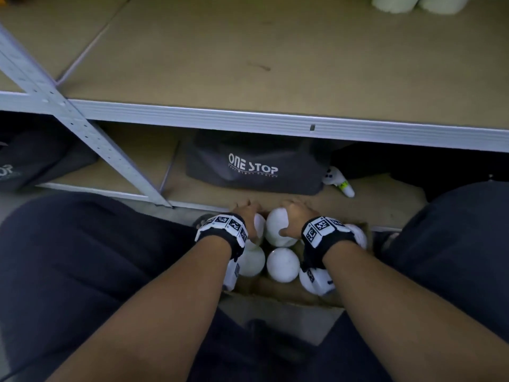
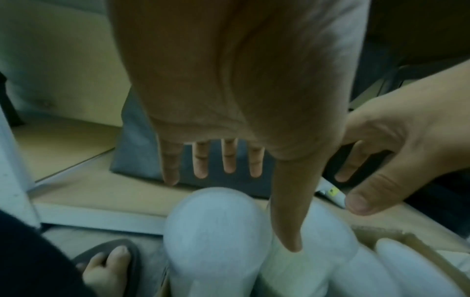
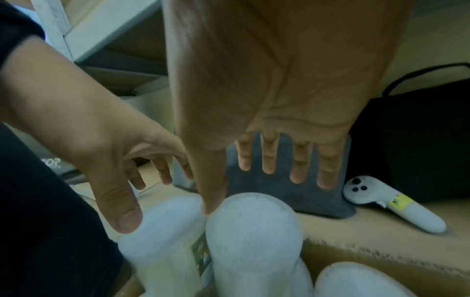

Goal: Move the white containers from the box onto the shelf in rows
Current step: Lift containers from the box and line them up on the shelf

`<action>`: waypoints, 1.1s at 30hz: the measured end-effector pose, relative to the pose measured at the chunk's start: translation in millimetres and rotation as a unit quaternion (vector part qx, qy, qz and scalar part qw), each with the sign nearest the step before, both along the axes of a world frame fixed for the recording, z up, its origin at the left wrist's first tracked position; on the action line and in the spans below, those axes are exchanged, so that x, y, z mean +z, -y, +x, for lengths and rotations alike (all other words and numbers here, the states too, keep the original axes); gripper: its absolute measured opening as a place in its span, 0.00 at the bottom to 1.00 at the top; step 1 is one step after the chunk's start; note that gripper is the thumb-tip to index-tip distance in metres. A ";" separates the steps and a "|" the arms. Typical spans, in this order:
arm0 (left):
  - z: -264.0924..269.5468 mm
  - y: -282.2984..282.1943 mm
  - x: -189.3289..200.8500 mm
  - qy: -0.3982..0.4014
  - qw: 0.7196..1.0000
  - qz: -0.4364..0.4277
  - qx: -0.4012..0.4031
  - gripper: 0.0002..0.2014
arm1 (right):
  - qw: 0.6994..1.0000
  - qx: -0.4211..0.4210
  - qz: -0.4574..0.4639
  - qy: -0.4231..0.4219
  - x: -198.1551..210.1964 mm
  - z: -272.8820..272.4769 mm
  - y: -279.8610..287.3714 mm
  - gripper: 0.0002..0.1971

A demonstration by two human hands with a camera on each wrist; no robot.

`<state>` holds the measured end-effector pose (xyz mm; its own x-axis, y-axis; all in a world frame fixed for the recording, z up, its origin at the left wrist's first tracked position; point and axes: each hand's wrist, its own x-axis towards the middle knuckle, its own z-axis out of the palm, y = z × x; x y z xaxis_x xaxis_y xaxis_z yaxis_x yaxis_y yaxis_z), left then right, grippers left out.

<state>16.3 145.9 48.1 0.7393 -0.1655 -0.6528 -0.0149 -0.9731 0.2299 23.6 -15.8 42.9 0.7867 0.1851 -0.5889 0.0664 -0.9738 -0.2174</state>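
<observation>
Several white round-topped containers stand upright in a cardboard box (image 1: 281, 296) on the floor between my knees. My left hand (image 1: 245, 213) hovers over the far-left container (image 2: 213, 231), fingers straight and spread, the thumb reaching down beside it. My right hand (image 1: 292, 216) spreads over the far-middle container (image 3: 254, 231), its thumb tip touching the top edge. Neither hand has closed round a container. More containers (image 1: 282, 264) stand in the near row. The shelf board (image 1: 248, 64) lies above and ahead, with two white containers (image 1: 394, 2) at its far right.
A grey "ONE STOP" bag (image 1: 253, 166) and a white controller (image 1: 340, 180) lie on the lower shelf just behind the box. A perforated metal upright (image 1: 82, 128) slants at the left. My knees flank the box; a sandalled foot (image 2: 109, 261) is beside it.
</observation>
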 end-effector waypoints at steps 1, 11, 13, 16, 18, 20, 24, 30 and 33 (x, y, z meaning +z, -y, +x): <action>-1.0 -0.8 -6.5 -0.003 1.000 0.012 -0.001 0.47 | 1.000 0.002 0.000 -0.009 -6.4 -0.4 -1.5 0.42; -10.9 3.5 -37.5 0.032 0.998 0.051 0.036 0.46 | 1.000 0.010 -0.015 -0.016 -35.5 -4.7 -18.5 0.48; -13.6 3.8 -40.3 0.029 0.997 0.045 0.049 0.45 | 1.000 0.000 -0.006 -0.013 -40.0 -6.8 -19.6 0.46; -15.1 3.8 -42.0 0.039 0.997 0.033 0.066 0.41 | 1.000 -0.023 0.008 -0.002 -43.1 -9.1 -20.1 0.42; -14.0 2.6 -39.2 0.022 0.996 0.021 0.080 0.42 | 0.999 -0.030 0.012 0.001 -42.1 -9.9 -18.9 0.41; -11.2 2.8 -32.8 0.003 0.996 0.005 0.089 0.42 | 0.999 -0.039 0.014 0.005 -38.6 -10.0 -16.4 0.39; -3.5 10.4 -12.3 0.013 0.996 -0.026 0.086 0.44 | 0.998 -0.053 0.013 0.002 -24.1 -6.0 -8.4 0.38; 11.1 25.8 40.3 0.045 0.996 -0.044 0.059 0.45 | 0.998 -0.055 0.004 0.017 26.5 7.5 8.0 0.44; 14.6 37.7 78.5 0.052 0.997 -0.044 0.032 0.43 | 0.998 -0.057 -0.012 0.020 68.8 8.6 20.8 0.45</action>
